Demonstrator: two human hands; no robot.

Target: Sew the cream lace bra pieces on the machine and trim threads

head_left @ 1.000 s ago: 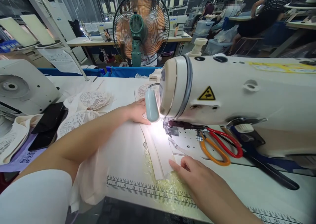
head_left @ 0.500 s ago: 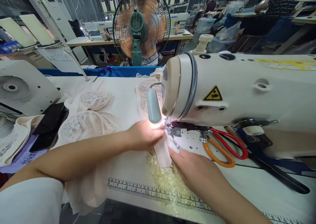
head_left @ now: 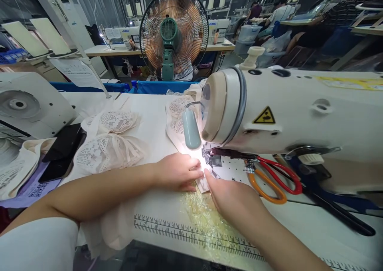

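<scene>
Below the sewing machine head (head_left: 223,103), a pale fabric strip (head_left: 202,184) lies under the needle area, joined to a lace-cup bra piece (head_left: 179,121) behind it. My left hand (head_left: 179,172) rests on the strip's left side, fingers stretched out and slightly apart. From the right, my right hand (head_left: 231,193) lies flat with its fingertips touching the strip's right edge; its lower fingers are hidden. A grey cylindrical attachment (head_left: 191,129) hangs just above my left hand. The presser foot (head_left: 207,153) is partly hidden by glare.
Scissors with red and orange handles (head_left: 271,183) lie to the right on the machine bed. More lace bra pieces (head_left: 109,147) and a black phone (head_left: 61,159) are at left. Yellowish clear tape (head_left: 209,223) covers part of a printed ruler (head_left: 161,227). A fan (head_left: 173,32) stands behind.
My left hand has gone from closed on the strip to spread fingers lying on it. The strip's near end has moved away from me, toward the needle. My right hand stays beside it.
</scene>
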